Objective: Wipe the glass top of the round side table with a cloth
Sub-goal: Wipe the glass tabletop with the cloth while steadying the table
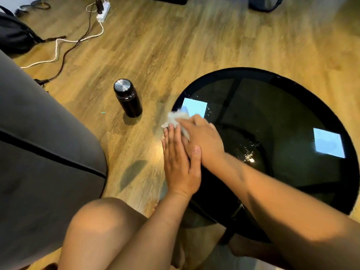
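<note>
The round side table has a dark glass top inside a black rim. Water drops glisten on the glass near its middle and left side. A crumpled whitish cloth lies at the table's left edge. My right hand presses flat on the cloth, which sticks out past the fingertips. My left hand is held flat with straight fingers just off the table's left edge, beside and partly under the right hand, its thumb lying across my right wrist.
A black flask with a steel lid stands on the wooden floor left of the table. A grey sofa fills the left side. Cables and a power strip lie at the back left beside a dark bag. My knee is below.
</note>
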Demonstrator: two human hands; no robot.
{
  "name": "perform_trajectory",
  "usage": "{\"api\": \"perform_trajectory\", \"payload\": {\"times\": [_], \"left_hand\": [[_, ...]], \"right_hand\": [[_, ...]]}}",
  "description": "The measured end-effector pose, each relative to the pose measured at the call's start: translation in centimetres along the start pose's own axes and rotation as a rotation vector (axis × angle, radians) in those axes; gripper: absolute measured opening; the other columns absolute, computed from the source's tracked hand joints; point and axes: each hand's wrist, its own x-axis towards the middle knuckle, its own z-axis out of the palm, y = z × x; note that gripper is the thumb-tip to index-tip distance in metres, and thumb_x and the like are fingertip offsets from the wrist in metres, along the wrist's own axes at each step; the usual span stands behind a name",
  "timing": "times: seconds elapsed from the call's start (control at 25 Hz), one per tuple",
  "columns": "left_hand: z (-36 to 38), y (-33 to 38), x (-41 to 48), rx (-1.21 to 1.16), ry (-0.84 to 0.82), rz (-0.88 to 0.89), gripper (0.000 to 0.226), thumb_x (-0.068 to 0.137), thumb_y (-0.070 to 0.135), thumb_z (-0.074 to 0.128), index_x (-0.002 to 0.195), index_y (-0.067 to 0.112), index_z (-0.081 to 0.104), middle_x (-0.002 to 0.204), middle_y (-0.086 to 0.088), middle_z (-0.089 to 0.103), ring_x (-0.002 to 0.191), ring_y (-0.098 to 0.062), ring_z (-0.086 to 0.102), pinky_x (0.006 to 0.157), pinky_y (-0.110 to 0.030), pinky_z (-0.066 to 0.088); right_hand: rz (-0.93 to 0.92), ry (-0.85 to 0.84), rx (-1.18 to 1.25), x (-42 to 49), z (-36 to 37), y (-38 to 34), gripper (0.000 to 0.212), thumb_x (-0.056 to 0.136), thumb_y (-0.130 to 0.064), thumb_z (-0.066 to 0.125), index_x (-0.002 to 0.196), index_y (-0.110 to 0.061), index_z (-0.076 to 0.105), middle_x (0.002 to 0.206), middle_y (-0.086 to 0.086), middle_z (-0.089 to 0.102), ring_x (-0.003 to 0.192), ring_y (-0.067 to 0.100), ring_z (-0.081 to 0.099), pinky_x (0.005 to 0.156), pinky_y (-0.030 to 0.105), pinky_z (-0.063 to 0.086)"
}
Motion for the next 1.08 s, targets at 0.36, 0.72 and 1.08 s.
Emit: {"api": "perform_trajectory", "payload": {"times": [0.36, 0.72, 1.08], "left_hand": [[0.4, -0.4, -0.5, 0.025, -0.018, -0.048, 0.07, 0.096, 0.05, 0.02, 0.156, 0.013, 0.017, 0.166, -0.008, 0.011, 0.154, -0.018, 0.001, 0.124, -0.036, -0.003], [0.1, -1.2, -0.9, -0.015, -0.116, -0.061, 0.067, 0.098, 0.051, 0.021, 0.157, 0.02, 0.013, 0.167, 0.0, 0.007, 0.152, -0.009, -0.006, 0.123, -0.029, 0.0], [-0.2, -0.9, -0.1, -0.053, -0.144, -0.097, 0.07, 0.096, 0.053, 0.022, 0.157, 0.019, 0.015, 0.167, -0.001, 0.007, 0.153, -0.014, 0.002, 0.124, -0.031, 0.003]], "right_hand": [[-0.06, -0.191, -0.197, -23.9, -6.8, 7.7, 0.039, 0.083, -0.041, 0.052, 0.12, -0.028, 0.055, 0.096, -0.003, 0.054, 0.079, 0.024, 0.057, 0.062, 0.036, 0.046], [0.025, 0.126, -0.222, 4.5, 0.3, 4.0, 0.037, 0.098, -0.037, 0.041, 0.131, -0.022, 0.046, 0.117, 0.015, 0.05, 0.104, 0.035, 0.048, 0.082, 0.042, 0.037], [-0.026, 0.01, -0.077, -0.4, -0.3, 1.8, 0.039, 0.098, -0.038, 0.043, 0.134, -0.025, 0.051, 0.118, 0.006, 0.057, 0.107, 0.027, 0.057, 0.089, 0.038, 0.04]]}}
